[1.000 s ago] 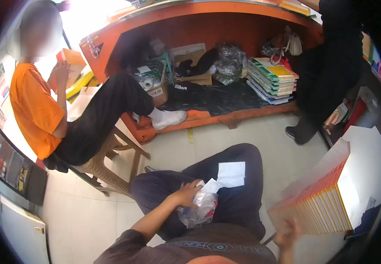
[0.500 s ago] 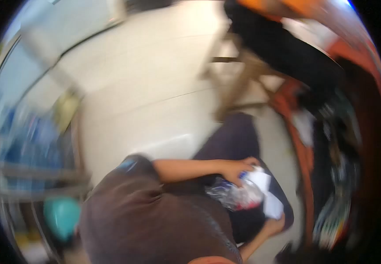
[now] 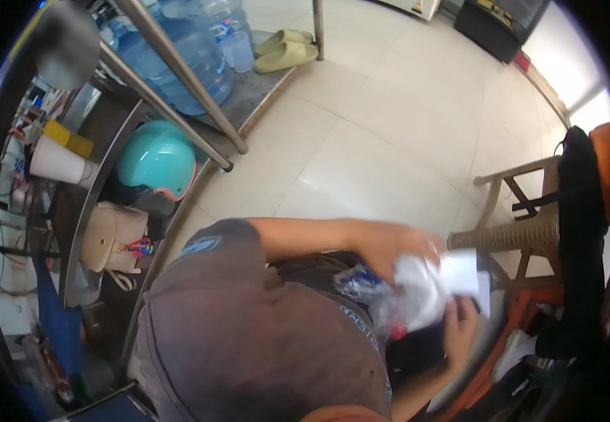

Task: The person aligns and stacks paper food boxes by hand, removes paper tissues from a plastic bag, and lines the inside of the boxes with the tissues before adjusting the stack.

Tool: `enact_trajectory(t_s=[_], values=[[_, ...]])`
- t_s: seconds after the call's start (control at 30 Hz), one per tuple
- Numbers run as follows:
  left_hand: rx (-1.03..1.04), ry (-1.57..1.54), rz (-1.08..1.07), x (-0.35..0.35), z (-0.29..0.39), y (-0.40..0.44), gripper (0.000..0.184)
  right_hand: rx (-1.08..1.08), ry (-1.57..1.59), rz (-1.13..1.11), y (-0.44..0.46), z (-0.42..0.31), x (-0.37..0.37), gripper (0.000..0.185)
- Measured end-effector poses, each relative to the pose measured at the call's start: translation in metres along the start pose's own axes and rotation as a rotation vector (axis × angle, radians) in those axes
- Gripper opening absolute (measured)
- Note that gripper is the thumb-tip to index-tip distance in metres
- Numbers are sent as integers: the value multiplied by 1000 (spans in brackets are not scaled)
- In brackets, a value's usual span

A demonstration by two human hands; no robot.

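A crinkled clear plastic bag (image 3: 407, 299) with white, blue and red parts showing in it rests over my lap. My left hand (image 3: 400, 250), coming in from the upper side, is closed on the upper part of this bag; its fingers are blurred. Beside the bag is a white sheet of paper or card (image 3: 460, 273), with another pale piece partly behind it. My right hand (image 3: 462, 325) reaches up from below, its fingers pinched at the lower edge of the white paper. Print on the paper cannot be made out.
A metal rack at left holds blue water bottles (image 3: 185, 56), green slippers (image 3: 287, 53), a turquoise helmet (image 3: 156, 160) and a beige bag (image 3: 113, 238). A brown woven stool (image 3: 509, 232) stands at right, near an orange frame (image 3: 523, 320) and dark cloth (image 3: 578, 190).
The view has turned, bringing the rack and helmet further in and the stool to the right. Both hands stay at the bag and paper; the right hand sits higher against the paper.
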State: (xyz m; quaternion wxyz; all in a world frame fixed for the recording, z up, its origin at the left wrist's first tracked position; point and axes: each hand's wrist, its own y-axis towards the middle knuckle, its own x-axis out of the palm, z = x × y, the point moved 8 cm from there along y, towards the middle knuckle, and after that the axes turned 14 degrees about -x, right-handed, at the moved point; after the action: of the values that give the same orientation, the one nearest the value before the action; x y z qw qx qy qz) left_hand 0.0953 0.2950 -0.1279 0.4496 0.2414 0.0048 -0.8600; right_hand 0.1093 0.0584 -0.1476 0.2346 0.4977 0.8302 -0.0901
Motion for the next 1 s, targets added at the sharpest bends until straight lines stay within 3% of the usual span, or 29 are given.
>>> enact_trajectory(t_s=[0.07, 0.13, 0.2, 0.23, 0.27, 0.33, 0.4, 0.43, 0.5, 0.53, 0.57, 0.6, 0.63, 0.67, 0.7, 0.73, 0.83, 0.93, 1.0], values=[[-90, 140, 644, -93, -10, -94, 76, -68, 333, 39, 29, 7, 7, 38], [-156, 197, 1263, -168, 17, -201, 65, -75, 387, 258, 37, 92, -23, 39], [24, 269, 1876, -214, 74, -314, 55, -83, 303, 508, 20, 173, -37, 34], [138, 359, 2134, -222, 103, -364, 51, -111, 346, 605, 4, 216, -39, 32], [269, 482, 2180, -237, 126, -409, 52, -131, 386, 703, -8, 237, -43, 31], [43, 800, 2654, -239, 145, -477, 52, -134, 327, 702, -13, 212, -33, 24], [-734, 941, 2713, -266, 165, -498, 66, -160, 241, 659, -13, 200, -29, 22], [-1491, 1126, 2320, -304, 156, -529, 81, -204, 234, 691, -14, 211, -28, 22], [-1953, 1198, 1916, -351, 122, -597, 83, -57, 193, 687, -17, 202, -24, 21], [-2053, 1188, 1862, -372, 103, -629, 85, -87, 237, 678, -18, 187, -23, 20], [-2103, 1141, 1947, -382, 91, -665, 87, -91, 184, 688, -21, 173, -23, 19], [-2057, 1064, 2177, -388, 85, -702, 89, -109, 185, 674, -22, 169, -24, 17], [-1885, 968, 2478, -379, 88, -718, 91, -129, 259, 704, -21, 173, -23, 13], [-1504, 938, 2758, -373, 92, -734, 93, -147, 268, 707, -19, 173, -24, 12], [-1046, 963, 2896, -338, 115, -690, 78, -134, 260, 705, -18, 171, -24, 12], [-584, 1002, 2941, -299, 141, -634, 63, -135, 261, 697, -17, 170, -21, 12], [34, 914, 2910, -292, 150, -670, 44, -130, 249, 691, -17, 170, -21, 12], [40, 1611, 2779, -235, 194, -532, 35, -134, 241, 697, -18, 176, -19, 13], [274, 1873, 2569, -238, 195, -524, 41, -128, 252, 700, -19, 178, -17, 13]])
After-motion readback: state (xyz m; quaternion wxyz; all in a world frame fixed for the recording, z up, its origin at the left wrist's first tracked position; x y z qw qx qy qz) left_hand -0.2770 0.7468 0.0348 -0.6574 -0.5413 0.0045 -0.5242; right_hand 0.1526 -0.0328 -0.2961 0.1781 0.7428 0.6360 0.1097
